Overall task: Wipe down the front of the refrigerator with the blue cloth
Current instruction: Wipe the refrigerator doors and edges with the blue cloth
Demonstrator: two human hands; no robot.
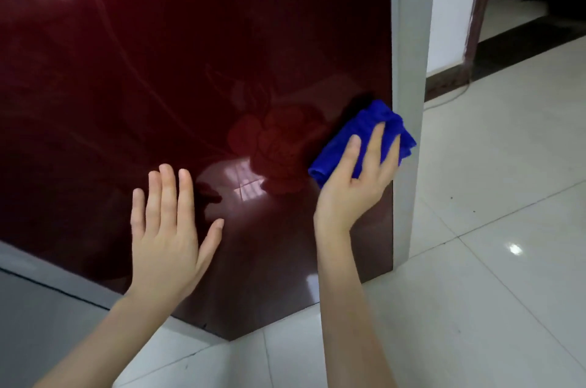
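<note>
- Pressing the blue cloth (364, 121) flat against the dark red refrigerator (190, 54) door, the right hand (355, 187) lays straight fingers over it; the thumb is hidden.
- The bunched cloth sits low on the door, right at its right edge beside the grey side panel (409, 70).
- The left hand (168, 248) lies open, fingers spread, against the lower door.
- A faint flower pattern (276, 140) shows between the hands.
- A pale tiled floor (491, 229) lies below.

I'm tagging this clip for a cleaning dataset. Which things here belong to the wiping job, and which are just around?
Job: blue cloth; refrigerator front; right hand pressing the cloth; left hand flat on that front.
Just around: tiled floor; white wall.
</note>
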